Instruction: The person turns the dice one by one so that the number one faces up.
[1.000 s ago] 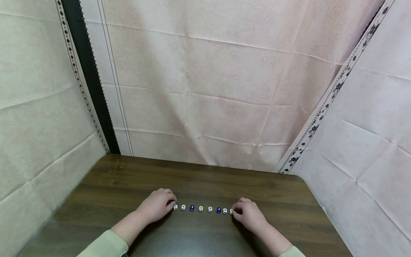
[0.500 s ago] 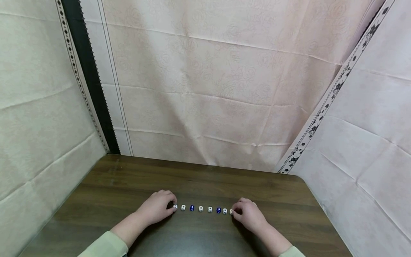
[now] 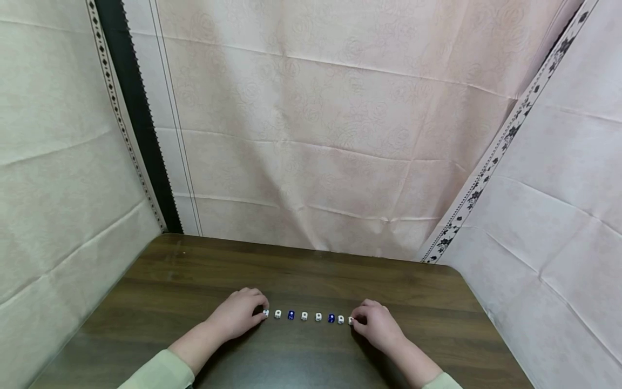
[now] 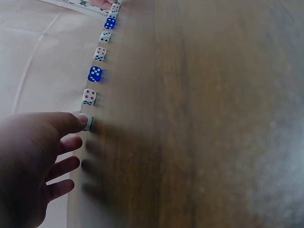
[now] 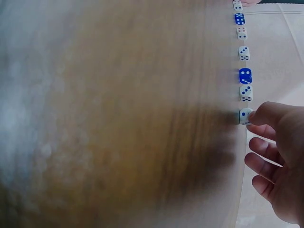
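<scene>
Several small dice stand in one row across the wooden table, spaced apart. My left hand (image 3: 239,312) is at the row's left end, where its thumb and index finger pinch a white die (image 4: 87,122), partly hidden by the thumb. At the right end, my right hand (image 3: 379,326) pinches another white die (image 5: 244,116) between thumb and forefinger. Between them lie white dice such as the red-dotted die (image 4: 89,97), plus a blue die (image 3: 291,314) left of the middle and a second blue die (image 3: 331,318) towards the right.
The dark brown wooden table (image 3: 311,356) has rounded far corners. Pale patterned cloth (image 3: 311,135) hangs behind it, with further cloth at the left (image 3: 58,162) and right (image 3: 559,216) sides.
My left thumb has shifted slightly down and right at the leftmost die, and its index finger has changed pose a little. My right hand and the row of dice look still.
</scene>
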`<state>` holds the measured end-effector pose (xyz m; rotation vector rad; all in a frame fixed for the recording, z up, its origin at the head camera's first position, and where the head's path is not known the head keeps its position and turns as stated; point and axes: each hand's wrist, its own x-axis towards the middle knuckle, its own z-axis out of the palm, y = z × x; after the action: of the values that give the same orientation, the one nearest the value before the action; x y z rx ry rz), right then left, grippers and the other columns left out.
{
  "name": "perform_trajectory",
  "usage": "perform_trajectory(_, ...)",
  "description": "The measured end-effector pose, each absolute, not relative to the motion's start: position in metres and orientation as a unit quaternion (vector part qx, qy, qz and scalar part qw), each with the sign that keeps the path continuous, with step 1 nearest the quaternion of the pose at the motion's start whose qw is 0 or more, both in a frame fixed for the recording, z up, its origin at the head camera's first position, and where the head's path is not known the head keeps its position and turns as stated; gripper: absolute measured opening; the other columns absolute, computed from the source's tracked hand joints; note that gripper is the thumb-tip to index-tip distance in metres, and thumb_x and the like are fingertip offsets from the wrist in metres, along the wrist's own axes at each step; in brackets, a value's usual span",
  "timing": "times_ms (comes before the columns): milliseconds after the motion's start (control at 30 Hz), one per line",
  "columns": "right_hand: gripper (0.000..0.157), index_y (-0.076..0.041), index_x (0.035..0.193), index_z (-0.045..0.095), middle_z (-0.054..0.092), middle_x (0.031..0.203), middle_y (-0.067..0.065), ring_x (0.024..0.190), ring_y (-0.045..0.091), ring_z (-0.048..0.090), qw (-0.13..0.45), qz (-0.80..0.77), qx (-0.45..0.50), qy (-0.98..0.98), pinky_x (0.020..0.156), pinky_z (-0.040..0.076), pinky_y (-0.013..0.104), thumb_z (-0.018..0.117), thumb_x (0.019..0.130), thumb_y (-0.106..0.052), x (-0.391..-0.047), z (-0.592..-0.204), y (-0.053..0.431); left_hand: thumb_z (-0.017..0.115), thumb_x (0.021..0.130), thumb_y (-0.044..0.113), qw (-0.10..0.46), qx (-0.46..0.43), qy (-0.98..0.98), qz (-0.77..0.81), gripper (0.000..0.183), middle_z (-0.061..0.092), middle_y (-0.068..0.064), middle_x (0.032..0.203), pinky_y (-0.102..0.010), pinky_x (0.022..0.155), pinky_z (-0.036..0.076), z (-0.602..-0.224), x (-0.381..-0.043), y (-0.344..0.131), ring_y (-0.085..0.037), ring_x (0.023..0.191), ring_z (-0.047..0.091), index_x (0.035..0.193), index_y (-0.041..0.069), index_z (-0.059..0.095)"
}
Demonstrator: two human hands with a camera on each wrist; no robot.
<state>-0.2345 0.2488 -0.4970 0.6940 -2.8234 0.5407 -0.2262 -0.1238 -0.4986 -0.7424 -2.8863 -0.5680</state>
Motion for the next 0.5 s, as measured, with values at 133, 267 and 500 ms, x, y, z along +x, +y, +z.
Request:
perform_trajectory(133,0.007,-0.021,0.081,0.073,0.059,0.083,-0.013,0.081,0.010,0.057,0.090,0.183,0.234,-0.950,0.076,0.046,0.038,0.078,0.083,-0.016,-0.2345,-0.4968,0.2489,0.073,0.090,0.024,0.053,-0.244,-0.950,-0.189,0.006,0.064,0.007,0.103,-0.049,0.093,0.047,-0.4983,-0.2259,-0.1236,-0.022,0.104,0.060,0.095,0.023,0.070)
perform_trajectory(267,0.006,-0.020,0.082,0.073,0.059,0.083,-0.012,0.081,0.010,0.058,0.086,0.183,0.236,-0.951,0.077,0.046,0.040,0.077,0.084,-0.016,-0.2345,-0.4960,0.2486,0.073,0.090,0.023,0.050,-0.243,-0.950,-0.189,0.006,0.064,0.006,0.103,-0.049,0.094,0.046,-0.4974,-0.2256,-0.1231,-0.022,0.105,0.060,0.095,0.022,0.070)
perform_trajectory(500,0.007,-0.021,0.082,0.073,0.059,0.084,-0.012,0.081,0.010,0.057,0.086,0.179,0.233,-0.952,0.077,0.046,0.039,0.078,0.083,-0.016,-0.2344,-0.4954,0.2483,0.073,0.090,0.023,0.054,-0.240,-0.951,-0.188,0.005,0.063,0.007,0.102,-0.049,0.093,0.047,-0.4965,-0.2243,-0.1227,-0.021,0.103,0.059,0.095,0.022,0.070)
